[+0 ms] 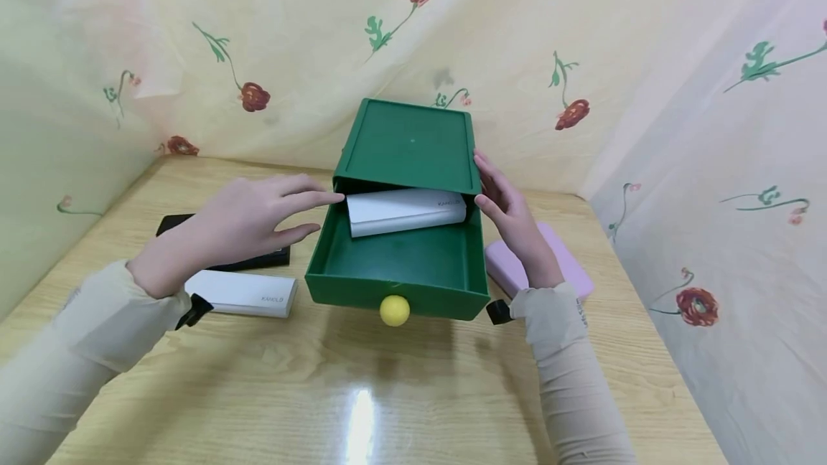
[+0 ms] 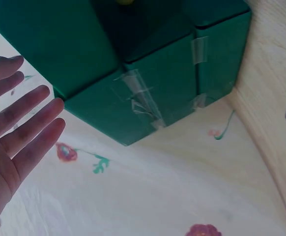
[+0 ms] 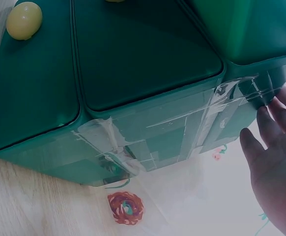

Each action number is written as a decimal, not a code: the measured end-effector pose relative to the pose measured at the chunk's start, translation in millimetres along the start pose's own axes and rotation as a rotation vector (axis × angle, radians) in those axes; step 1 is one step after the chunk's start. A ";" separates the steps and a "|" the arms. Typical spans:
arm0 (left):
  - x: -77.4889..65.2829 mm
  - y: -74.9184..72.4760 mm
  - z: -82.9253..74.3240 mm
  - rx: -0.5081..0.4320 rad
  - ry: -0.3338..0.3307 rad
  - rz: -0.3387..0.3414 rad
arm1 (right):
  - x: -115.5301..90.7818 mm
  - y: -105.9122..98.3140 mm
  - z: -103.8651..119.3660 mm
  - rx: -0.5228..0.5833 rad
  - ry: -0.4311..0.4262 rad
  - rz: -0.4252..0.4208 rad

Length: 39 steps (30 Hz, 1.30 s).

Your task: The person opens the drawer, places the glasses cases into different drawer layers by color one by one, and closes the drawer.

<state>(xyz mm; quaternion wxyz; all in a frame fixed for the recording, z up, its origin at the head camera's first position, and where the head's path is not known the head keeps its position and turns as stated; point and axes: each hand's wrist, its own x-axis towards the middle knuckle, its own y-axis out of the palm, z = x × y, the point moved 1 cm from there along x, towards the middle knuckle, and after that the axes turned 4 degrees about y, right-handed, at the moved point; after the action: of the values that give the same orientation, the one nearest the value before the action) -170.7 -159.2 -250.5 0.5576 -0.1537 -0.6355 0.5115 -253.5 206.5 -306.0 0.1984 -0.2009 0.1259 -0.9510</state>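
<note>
A green drawer cabinet [image 1: 410, 146] stands mid-table, its top drawer [image 1: 349, 293] pulled out by a yellow knob [image 1: 394, 311] on the front. Inside the drawer, toward the back, lies a white oblong case [image 1: 403, 215] with small dark lettering. At the drawer's left side my left hand [image 1: 248, 219] reaches with spread, fairly straight fingers, holding nothing; whether its fingertips touch the rim I cannot tell. My right hand [image 1: 513, 224] rests its fingertips against the cabinet's right side, also visible in the right wrist view, where clear tape [image 3: 103, 132] crosses the green wall.
Left of the cabinet lie a black case [image 1: 278, 258], partly behind my left arm, and another white case [image 1: 242, 294]. A light purple case [image 1: 571, 264] sits to the right, partly behind my right hand. Flower-printed cloth [image 1: 310, 41] hangs behind the wooden table [image 1: 278, 393].
</note>
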 end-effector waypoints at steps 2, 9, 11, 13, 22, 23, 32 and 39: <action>-6.3 1.7 0.6 -0.007 -0.009 -0.009 | -0.1 0.7 -0.4 -0.005 0.001 0.002; -30.7 2.5 8.7 -0.034 -0.058 -0.014 | 0.3 2.1 1.3 -0.025 0.022 0.003; -38.9 1.6 11.0 -0.043 -0.082 -0.007 | 0.4 2.4 2.2 -0.032 0.030 -0.001; -47.5 1.4 12.9 -0.040 -0.104 -0.005 | 0.2 2.2 2.9 -0.035 0.035 -0.005; -84.9 7.8 16.7 -0.035 -0.193 0.082 | -1.8 1.3 2.9 -0.032 0.028 -0.004; -89.0 9.3 16.3 -0.031 -0.219 0.112 | -2.0 1.5 2.9 -0.034 0.029 -0.005; -117.2 27.8 14.6 -0.053 -0.379 0.351 | -1.9 2.3 3.1 -0.044 0.033 -0.003; -127.5 36.1 15.3 -0.074 -0.429 0.467 | -2.0 0.9 4.3 -0.045 0.037 -0.008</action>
<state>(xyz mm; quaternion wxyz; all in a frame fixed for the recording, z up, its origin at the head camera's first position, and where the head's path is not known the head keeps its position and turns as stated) -155.3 -248.7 -348.2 0.2724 -0.2041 -0.7043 0.6230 -249.7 205.8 -303.2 0.1878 -0.1884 0.1503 -0.9522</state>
